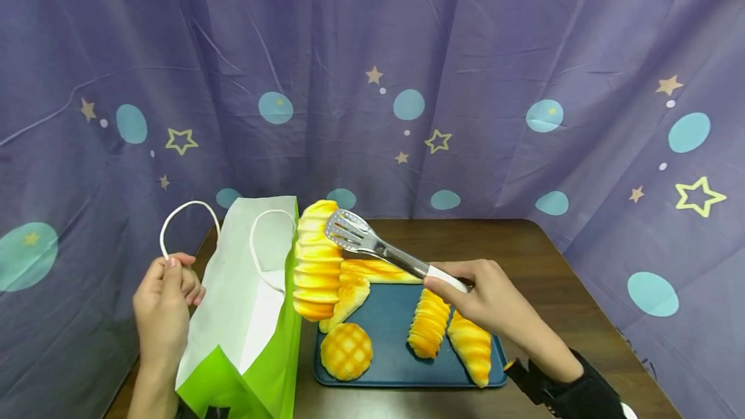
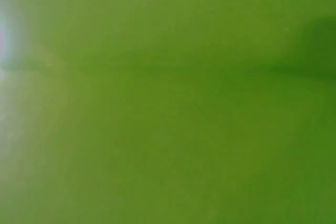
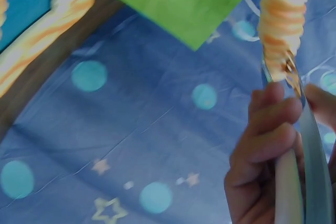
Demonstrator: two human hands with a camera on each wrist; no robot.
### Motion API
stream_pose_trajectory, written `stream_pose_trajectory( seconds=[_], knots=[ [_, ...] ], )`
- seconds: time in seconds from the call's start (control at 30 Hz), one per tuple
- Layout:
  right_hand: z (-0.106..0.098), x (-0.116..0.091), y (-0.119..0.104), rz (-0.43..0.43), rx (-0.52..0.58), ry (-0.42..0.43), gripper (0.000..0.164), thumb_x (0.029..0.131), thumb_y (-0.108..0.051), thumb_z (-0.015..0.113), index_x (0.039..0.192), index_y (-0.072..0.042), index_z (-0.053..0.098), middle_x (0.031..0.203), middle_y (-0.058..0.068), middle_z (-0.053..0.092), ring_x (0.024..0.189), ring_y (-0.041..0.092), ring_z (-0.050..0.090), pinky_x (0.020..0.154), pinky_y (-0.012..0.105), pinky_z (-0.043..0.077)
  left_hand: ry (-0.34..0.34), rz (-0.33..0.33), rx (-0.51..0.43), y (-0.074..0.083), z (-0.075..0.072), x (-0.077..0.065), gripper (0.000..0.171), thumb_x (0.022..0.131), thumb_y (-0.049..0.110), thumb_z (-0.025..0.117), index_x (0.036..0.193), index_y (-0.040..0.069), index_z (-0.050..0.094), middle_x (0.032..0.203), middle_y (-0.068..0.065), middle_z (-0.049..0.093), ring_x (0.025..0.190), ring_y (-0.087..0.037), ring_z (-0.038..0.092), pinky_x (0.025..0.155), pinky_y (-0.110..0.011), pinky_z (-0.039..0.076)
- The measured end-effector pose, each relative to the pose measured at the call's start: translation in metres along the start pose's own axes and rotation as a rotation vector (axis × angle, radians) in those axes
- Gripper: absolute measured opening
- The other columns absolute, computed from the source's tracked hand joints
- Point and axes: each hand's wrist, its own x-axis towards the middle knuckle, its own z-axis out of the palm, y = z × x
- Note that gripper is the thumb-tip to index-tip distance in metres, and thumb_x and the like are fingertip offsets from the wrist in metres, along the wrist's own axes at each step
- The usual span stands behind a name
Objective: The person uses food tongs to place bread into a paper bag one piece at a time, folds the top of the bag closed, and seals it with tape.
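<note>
My right hand point(image 1: 474, 293) grips metal food tongs point(image 1: 396, 256) with white handle parts. Between the tongs' slotted tips hangs a long ridged bread roll point(image 1: 317, 264), held upright beside the bag's right side and above the tray; the right wrist view shows the roll point(image 3: 282, 17) pinched at one end. On the left, my left hand point(image 1: 169, 296) pinches one white cord handle point(image 1: 189, 207) of a green paper bag point(image 1: 285, 354) with a white inside, its top spread open. Green paper fills the left wrist view.
A dark blue tray point(image 1: 390, 367) on the wooden table point(image 1: 524, 251) bears a round cross-hatched bun point(image 1: 346, 351), a ridged roll point(image 1: 429, 325), a croissant-like bread point(image 1: 470, 348), and long breads point(image 1: 378, 270) at the back. A purple curtain point(image 1: 483, 83) hangs behind.
</note>
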Motion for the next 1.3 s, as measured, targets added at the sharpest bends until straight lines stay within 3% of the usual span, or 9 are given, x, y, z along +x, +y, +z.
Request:
stream_pose_trajectory(
  seconds=[0.17, 0.4, 0.67, 0.87, 1.17, 1.3],
  knots=[
    [0.012, 0.002, -0.021, -0.082, 0.047, 0.085, 0.029, 0.095, -0.028, 0.072, 0.119, -0.013, 0.074, 0.089, -0.007, 0.073, 0.051, 0.004, 0.046, 0.045, 0.022, 0.04, 0.017, -0.018, 0.038, 0.001, 0.002, -0.001, 0.023, 0.108, 0.008, 0.043, 0.093, -0.002, 0.057, 0.055, -0.004, 0.031, 0.046, -0.018, 0.026, 0.045, -0.028, 0.026],
    [0.033, 0.002, -0.041, -0.187, 0.09, 0.147, 0.029, 0.095, -0.027, 0.072, 0.121, -0.014, 0.073, 0.093, -0.004, 0.074, 0.052, 0.0, 0.053, 0.046, 0.023, 0.047, 0.046, -0.035, 0.094, 0.003, 0.003, -0.002, 0.023, 0.108, 0.01, 0.043, 0.094, -0.004, 0.056, 0.055, -0.004, 0.031, 0.046, -0.018, 0.028, 0.045, -0.026, 0.03],
    [0.064, 0.005, -0.045, -0.361, -0.045, 0.279, 0.028, 0.091, -0.029, 0.077, 0.114, -0.014, 0.076, 0.098, -0.004, 0.076, 0.069, -0.001, 0.062, 0.058, 0.015, 0.049, 0.052, -0.052, 0.114, 0.002, 0.002, -0.003, 0.023, 0.108, 0.012, 0.044, 0.094, -0.001, 0.057, 0.055, -0.003, 0.031, 0.046, -0.019, 0.027, 0.046, -0.028, 0.028],
    [0.076, 0.007, -0.045, -0.471, -0.158, 0.36, 0.028, 0.092, -0.036, 0.075, 0.111, -0.015, 0.076, 0.097, -0.004, 0.075, 0.071, 0.004, 0.067, 0.06, 0.019, 0.053, 0.043, -0.031, 0.107, 0.002, 0.002, -0.003, 0.024, 0.108, 0.012, 0.044, 0.093, -0.001, 0.057, 0.054, -0.002, 0.031, 0.046, -0.018, 0.026, 0.045, -0.028, 0.027],
    [0.081, 0.009, -0.042, -0.478, -0.209, 0.387, 0.034, 0.09, -0.042, 0.075, 0.113, -0.016, 0.074, 0.098, -0.005, 0.075, 0.071, 0.003, 0.068, 0.059, 0.019, 0.053, 0.052, -0.019, 0.093, 0.001, 0.001, -0.002, 0.024, 0.108, 0.01, 0.043, 0.092, -0.002, 0.057, 0.054, -0.002, 0.032, 0.045, -0.018, 0.026, 0.044, -0.027, 0.027],
    [0.081, 0.009, -0.042, -0.449, -0.225, 0.371, 0.036, 0.089, -0.046, 0.076, 0.114, -0.02, 0.073, 0.089, -0.013, 0.07, 0.063, -0.003, 0.058, 0.054, 0.012, 0.045, 0.037, 0.001, 0.065, 0.0, -0.001, -0.001, 0.025, 0.108, 0.009, 0.043, 0.092, -0.005, 0.056, 0.054, -0.002, 0.031, 0.045, -0.018, 0.025, 0.044, -0.028, 0.026]
  ],
)
